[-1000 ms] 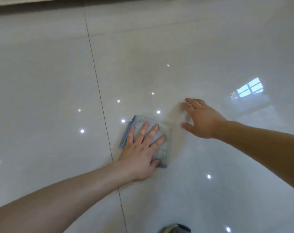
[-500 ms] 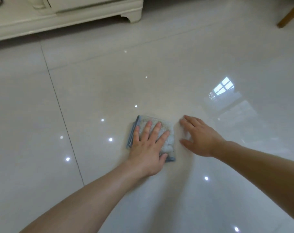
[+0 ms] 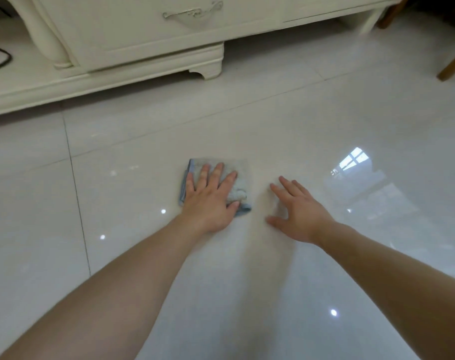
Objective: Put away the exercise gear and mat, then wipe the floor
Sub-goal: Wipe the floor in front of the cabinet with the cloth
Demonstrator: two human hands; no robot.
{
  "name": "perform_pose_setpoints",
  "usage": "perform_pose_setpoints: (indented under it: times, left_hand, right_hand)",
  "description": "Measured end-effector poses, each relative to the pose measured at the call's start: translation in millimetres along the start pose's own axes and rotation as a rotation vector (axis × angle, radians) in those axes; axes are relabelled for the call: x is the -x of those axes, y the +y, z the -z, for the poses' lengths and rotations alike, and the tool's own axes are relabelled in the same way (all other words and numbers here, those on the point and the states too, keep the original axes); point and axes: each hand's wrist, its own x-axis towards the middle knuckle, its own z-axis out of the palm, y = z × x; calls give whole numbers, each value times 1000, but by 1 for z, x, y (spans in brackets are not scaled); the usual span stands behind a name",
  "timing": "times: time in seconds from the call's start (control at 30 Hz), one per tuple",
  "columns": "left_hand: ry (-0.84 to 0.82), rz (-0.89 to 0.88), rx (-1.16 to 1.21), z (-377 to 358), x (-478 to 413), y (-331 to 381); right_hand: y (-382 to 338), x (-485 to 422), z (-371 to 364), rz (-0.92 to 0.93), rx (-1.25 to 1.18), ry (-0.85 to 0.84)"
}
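The left hand (image 3: 211, 201) lies flat with straight, spread fingers on a folded blue cloth (image 3: 240, 183), pressing it to the glossy tiled floor (image 3: 247, 113). Just beside it, the right hand (image 3: 300, 213) rests flat on the bare tile, fingers spread, holding nothing. A cream cabinet (image 3: 143, 42) stands beyond.

Two bare forearms (image 3: 133, 281), bare hands (image 3: 208, 203)

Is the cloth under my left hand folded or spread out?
Folded: the cloth is a compact square with layered blue edges along one side, under the flat left hand.
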Motion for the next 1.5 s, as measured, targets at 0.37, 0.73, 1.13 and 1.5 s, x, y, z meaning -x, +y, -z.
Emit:
perform_pose_setpoints:
  times: [0.37,0.73,1.13,1.5]
  left_hand:
    - [-34,116,-11,23,-74,-45]
    - [-60,89,-43,36,-122,-41]
    - [-130,-1,-12,13,-73,29]
    - [-170,-188,-49,-19,12,87]
  right_hand:
    - [-11,-40,5,-31,-40,-69]
    - [-9,-44,5,-13,-60,-57]
    - [16,-14,32,54,-26,-105]
    - [57,51,21,-19,25,18]
